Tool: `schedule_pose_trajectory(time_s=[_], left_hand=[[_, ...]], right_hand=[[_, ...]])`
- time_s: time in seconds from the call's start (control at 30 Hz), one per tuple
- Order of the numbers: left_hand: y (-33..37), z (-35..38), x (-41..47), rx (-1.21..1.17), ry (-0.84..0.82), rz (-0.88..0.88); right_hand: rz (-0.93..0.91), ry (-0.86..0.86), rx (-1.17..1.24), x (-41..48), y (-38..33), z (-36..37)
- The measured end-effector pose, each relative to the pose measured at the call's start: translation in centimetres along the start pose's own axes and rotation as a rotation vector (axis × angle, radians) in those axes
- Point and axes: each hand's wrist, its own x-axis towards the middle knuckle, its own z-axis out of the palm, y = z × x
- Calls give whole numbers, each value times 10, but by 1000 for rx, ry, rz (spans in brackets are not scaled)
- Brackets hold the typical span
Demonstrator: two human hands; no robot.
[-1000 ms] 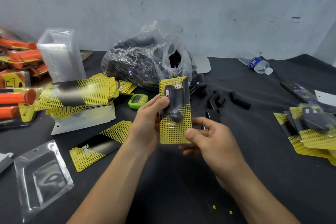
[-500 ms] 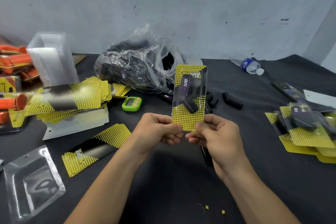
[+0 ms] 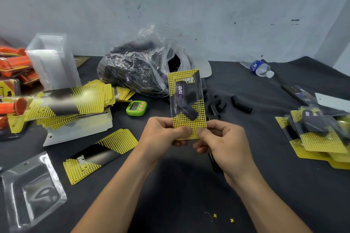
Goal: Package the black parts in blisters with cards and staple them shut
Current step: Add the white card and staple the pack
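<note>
Yellow card sits in the blister pack; my left hand and right hand pinch its bottom edge, and I should press it flat and even before stapling.

orange packs far left: cut by edge | finished packs right: cut by edge | bag contents: dark, unclear through plastic | black tool under right hand: mostly hidden | card stack: print blurred

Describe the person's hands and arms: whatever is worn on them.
Nothing is worn. The left hand and right hand are bare: no gloves, no rings or watch visible. Both forearms are bare to the frame's bottom edge; no sleeve shows.
</note>
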Motion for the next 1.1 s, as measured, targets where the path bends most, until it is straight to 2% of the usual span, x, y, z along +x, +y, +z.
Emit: schedule_pose_trajectory(time_s=[0.07, 0.2, 0.47, 0.6, 0.93, 1.1], left_hand=[[0, 0, 1, 10, -2, 13], [-1, 4, 0, 7, -8, 5], [1, 5, -1, -253, -57, -132], [0, 2, -1, -233, -39, -117], [-4, 4, 0, -250, 24, -139], [3, 0, -1, -168, 4, -101]], right_hand=[[10, -14, -29, 0, 0, 0], [13, 21, 71, 1, 1, -1], [141, 43, 267, 4, -2, -3], [122, 62, 147, 3, -1, -4], [96, 46, 98, 3, -2, -8], [-43, 98, -66, 0, -3, -3]])
